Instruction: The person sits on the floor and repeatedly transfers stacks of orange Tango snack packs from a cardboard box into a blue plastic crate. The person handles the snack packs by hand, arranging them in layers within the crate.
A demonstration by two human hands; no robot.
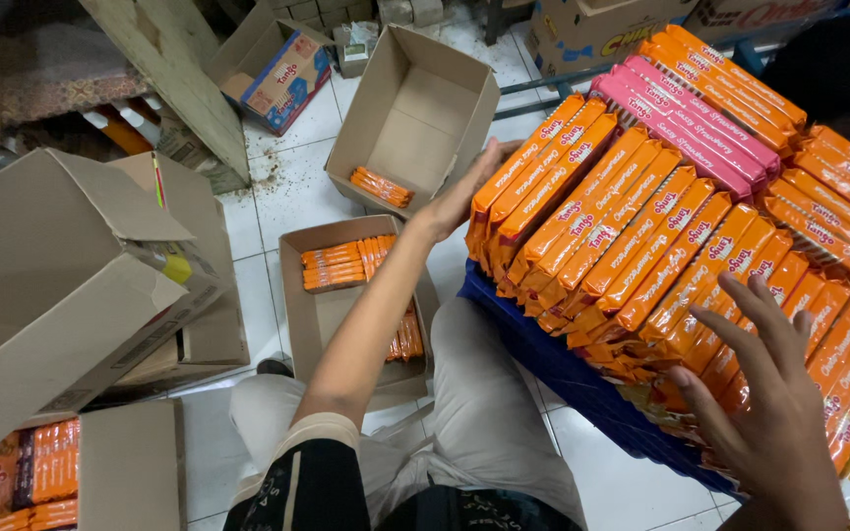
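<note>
Head view: left hand (466, 192) pressing flat, fingers spread, against end of stacked long orange wafer packets (632, 236) on blue plastic crate (543, 344); right hand (769, 403) hovering open, empty — uneven push likely toppling edge packets toward brown cardboard box (322, 315) on floor.

You're over a white tiled floor (292, 182) (dusty near the top), with a slanted wooden plank (174, 79) and open cardboard boxes (61, 285) crowding the left side.

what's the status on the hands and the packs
Left hand flat against end of orange packs, open. Right hand open, fingers spread over the packs, holding nothing. Pink packs behind. Open box on floor beyond.
</note>
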